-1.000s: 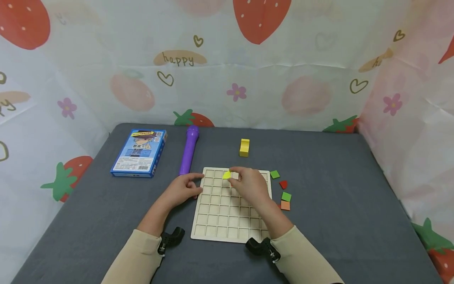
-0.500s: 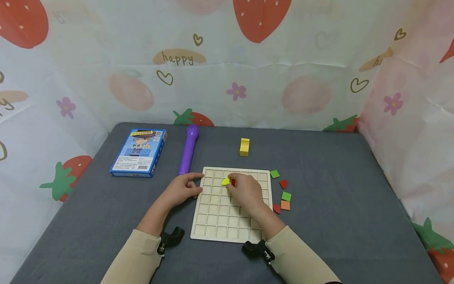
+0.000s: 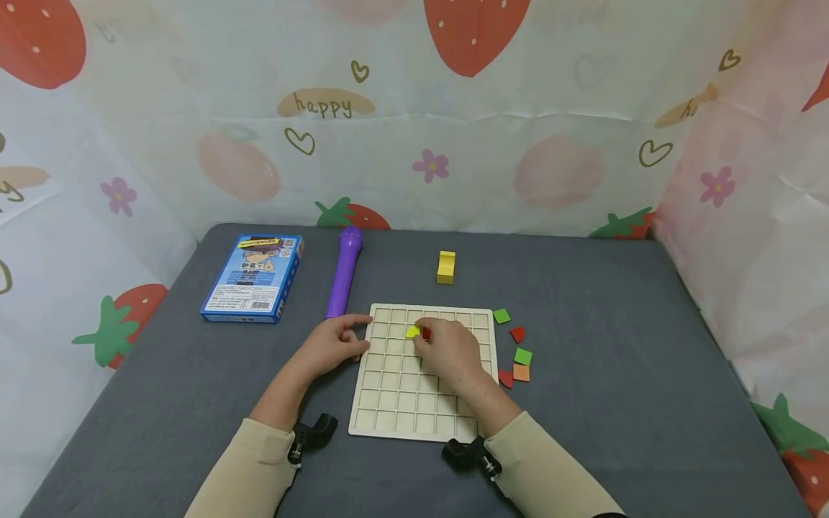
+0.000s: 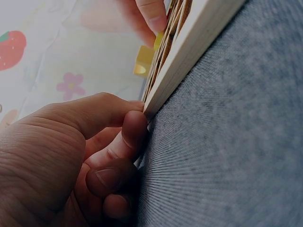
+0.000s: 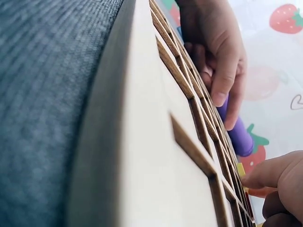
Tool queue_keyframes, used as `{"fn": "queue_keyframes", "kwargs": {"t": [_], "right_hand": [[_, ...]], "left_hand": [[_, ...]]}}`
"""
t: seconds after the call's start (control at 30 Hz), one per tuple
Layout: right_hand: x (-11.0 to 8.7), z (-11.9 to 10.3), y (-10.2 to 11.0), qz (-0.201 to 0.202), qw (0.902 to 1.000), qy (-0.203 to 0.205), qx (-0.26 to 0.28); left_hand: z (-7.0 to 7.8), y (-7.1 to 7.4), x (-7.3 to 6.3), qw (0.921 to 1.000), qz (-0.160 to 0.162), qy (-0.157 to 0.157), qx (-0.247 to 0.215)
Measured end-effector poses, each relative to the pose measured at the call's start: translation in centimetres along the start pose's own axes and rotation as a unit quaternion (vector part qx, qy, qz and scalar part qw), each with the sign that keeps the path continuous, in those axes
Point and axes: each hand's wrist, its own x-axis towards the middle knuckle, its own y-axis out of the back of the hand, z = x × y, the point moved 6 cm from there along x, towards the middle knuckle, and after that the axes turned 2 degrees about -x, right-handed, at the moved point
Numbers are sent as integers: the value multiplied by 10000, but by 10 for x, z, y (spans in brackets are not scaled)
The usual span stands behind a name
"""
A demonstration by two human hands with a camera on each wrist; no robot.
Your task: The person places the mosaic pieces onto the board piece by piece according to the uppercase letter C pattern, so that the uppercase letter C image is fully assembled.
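A pale wooden grid board (image 3: 391, 381) lies on the grey cloth. My right hand (image 3: 453, 351) is over its upper middle, thumb and index finger pinching a small yellow tile (image 3: 411, 332) down at a cell. Beside that tile, partly hidden by the fingers, sits a red tile (image 3: 426, 333). My left hand (image 3: 333, 344) touches the board's left edge with index fingertip and thumb, the index reaching out toward the upper-left corner. In the left wrist view, the other fingers of the left hand (image 4: 52, 156) are loosely bent beside the board's wooden rim (image 4: 184, 61), holding nothing.
Right of the board lie green tiles (image 3: 522, 357), red tiles (image 3: 517, 334) and an orange tile (image 3: 521, 373). A yellow block (image 3: 445, 267) stands behind it. A purple microphone (image 3: 343, 277) and a blue box (image 3: 254, 278) are at the back left.
My right hand has moved slightly toward me and lowered the yellow tile from the upper rows to a cell beside the red tile. The left hand has stayed at the board's edge.
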Motion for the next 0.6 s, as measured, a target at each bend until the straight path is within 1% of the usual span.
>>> {"fn": "queue_keyframes", "kwargs": {"t": [0.17,0.37,0.6], "right_hand": [[-1,1,1,15,10000,-79,-8],[-2,4,1,77,9997,-191,98],[1,5,1,178,9995,-186,156]], "left_hand": [[0,0,1,10000,-1,29,-1],[0,0,0,10000,-38,-12,20],[1,0,1,10000,-52,-48,23]]}}
